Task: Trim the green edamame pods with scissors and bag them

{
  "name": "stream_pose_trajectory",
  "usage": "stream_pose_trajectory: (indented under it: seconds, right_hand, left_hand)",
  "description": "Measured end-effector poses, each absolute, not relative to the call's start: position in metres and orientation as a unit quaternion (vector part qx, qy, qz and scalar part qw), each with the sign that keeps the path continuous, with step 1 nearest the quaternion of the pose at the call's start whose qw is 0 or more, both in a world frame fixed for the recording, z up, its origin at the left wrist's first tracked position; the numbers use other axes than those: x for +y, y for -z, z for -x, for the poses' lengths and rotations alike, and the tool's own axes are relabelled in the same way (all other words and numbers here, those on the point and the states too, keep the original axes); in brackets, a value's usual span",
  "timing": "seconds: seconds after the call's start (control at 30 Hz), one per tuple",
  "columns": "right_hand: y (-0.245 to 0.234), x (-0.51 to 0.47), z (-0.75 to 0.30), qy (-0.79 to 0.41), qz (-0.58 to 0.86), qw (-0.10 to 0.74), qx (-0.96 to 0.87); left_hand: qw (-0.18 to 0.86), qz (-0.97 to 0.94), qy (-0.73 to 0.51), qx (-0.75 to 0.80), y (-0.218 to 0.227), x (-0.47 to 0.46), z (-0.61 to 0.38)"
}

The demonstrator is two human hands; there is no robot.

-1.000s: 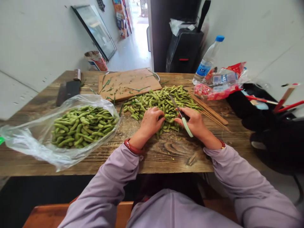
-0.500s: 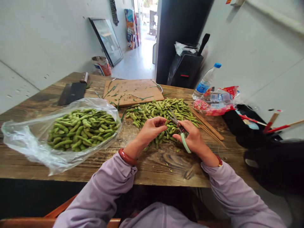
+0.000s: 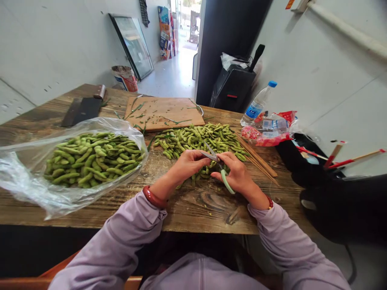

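Table (image 3: 196, 209) layout, clock read from the two hands at centre.

Left hand (image 3: 187, 163) and right hand (image 3: 237, 177) sit at the near edge of the loose pod pile (image 3: 199, 139), which spreads to 12; scissors (image 3: 219, 167) in the right hand, blades over the pile. Cutting board (image 3: 165, 112) behind the pile, 11 to 12. Cleaver (image 3: 81, 110) at 10, far corner. Plastic bag (image 3: 90, 157) with pods in it at 9. Sticks (image 3: 256, 157) at 2, just beside the pile. Bottle (image 3: 256, 104) and wrapper (image 3: 269, 131) at 1. Holdall (image 3: 332, 189) at 3, off the table edge.
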State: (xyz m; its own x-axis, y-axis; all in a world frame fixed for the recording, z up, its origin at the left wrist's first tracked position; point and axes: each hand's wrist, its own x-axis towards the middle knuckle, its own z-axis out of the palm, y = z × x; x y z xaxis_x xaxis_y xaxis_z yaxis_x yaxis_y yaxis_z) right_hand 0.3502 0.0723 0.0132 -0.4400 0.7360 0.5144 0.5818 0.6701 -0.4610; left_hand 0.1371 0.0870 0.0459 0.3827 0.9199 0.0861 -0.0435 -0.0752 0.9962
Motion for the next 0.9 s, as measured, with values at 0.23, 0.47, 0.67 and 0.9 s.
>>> stream_pose_trajectory:
  seconds: [0.23,0.47,0.67,0.9]
  right_hand:
    - [-0.013,0.0721,-0.3494,-0.11,0.376,0.36,-0.847]
    - [-0.0113,0.07,-0.3506,-0.133,0.377,0.351,-0.847]
    - [-0.0113,0.07,-0.3515,-0.111,0.373,0.35,-0.852]
    - [-0.0172,0.0677,-0.3512,-0.095,0.4,0.313,-0.856]
  left_hand:
    - [0.572,-0.6,-0.422,0.368,-0.0435,0.0867,-0.136]
    - [0.581,-0.601,-0.411,0.365,-0.0433,0.0863,-0.135]
    - [0.58,-0.606,-0.425,0.34,-0.0468,0.0881,-0.1348]
    - [0.589,-0.598,-0.429,0.333,-0.0408,0.0919,-0.1324]
